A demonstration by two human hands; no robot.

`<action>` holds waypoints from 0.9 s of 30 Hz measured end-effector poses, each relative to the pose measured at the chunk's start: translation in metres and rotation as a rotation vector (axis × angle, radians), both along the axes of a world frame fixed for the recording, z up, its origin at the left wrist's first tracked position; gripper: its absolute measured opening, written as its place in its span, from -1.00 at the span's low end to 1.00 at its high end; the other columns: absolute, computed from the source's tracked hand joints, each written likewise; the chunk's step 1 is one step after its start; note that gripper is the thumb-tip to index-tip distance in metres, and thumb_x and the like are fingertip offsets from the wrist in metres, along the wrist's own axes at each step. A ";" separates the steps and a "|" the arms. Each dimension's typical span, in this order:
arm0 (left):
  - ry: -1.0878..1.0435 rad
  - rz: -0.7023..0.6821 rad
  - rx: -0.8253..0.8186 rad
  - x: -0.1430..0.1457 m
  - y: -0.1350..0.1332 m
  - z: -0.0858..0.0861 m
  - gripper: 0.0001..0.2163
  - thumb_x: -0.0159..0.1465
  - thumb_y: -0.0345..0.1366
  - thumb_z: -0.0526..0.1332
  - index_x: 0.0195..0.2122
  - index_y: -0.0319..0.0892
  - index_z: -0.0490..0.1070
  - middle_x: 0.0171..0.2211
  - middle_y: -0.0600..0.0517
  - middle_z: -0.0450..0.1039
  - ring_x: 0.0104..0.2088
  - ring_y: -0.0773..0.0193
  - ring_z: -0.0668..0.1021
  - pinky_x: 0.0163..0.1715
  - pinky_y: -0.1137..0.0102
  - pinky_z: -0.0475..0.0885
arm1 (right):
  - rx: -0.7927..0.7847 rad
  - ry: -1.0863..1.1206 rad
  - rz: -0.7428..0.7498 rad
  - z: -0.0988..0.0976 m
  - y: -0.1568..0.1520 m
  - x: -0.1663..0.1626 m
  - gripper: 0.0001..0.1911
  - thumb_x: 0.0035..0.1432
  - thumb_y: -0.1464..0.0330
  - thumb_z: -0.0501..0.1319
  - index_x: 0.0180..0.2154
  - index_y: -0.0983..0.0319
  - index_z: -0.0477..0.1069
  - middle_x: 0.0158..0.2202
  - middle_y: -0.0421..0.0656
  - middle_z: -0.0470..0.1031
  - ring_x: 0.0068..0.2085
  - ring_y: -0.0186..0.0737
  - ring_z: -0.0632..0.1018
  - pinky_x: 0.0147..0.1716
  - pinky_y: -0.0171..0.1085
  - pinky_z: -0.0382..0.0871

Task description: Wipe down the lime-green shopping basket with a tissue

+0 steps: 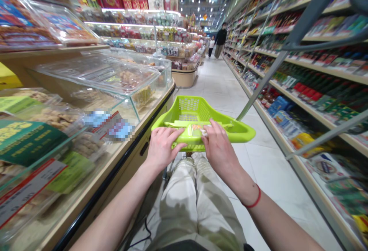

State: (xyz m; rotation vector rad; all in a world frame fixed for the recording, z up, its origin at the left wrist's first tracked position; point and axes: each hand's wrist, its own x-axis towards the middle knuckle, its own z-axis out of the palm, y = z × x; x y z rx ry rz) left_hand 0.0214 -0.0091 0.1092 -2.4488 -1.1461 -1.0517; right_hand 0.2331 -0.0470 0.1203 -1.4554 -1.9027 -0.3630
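Observation:
A lime-green plastic shopping cart (198, 115) stands in front of me in a shop aisle. My left hand (162, 145) lies on the left part of its near handle bar, fingers curled over the bar. My right hand (218, 147) rests on the right part of the same bar, fingers bent over it near an orange label. A red string circles my right wrist. The basket of the cart looks empty. My legs in light trousers show below the cart.
A counter with clear-lidded bins of baked snacks (115, 78) runs along my left. Shelves of packaged goods (301, 82) line the right side. The tiled aisle (218, 86) runs ahead, where two people (220, 40) stand far off.

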 end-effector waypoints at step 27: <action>0.014 0.012 0.006 0.000 -0.001 0.000 -0.62 0.31 -0.07 0.27 0.08 -0.10 0.46 -0.15 -0.01 0.59 -0.15 0.12 0.51 -0.06 0.19 0.25 | 0.007 -0.001 0.063 0.004 -0.001 -0.011 -0.72 0.36 0.40 0.00 0.01 0.30 0.37 0.15 0.19 0.41 0.20 0.10 0.39 0.17 0.15 0.31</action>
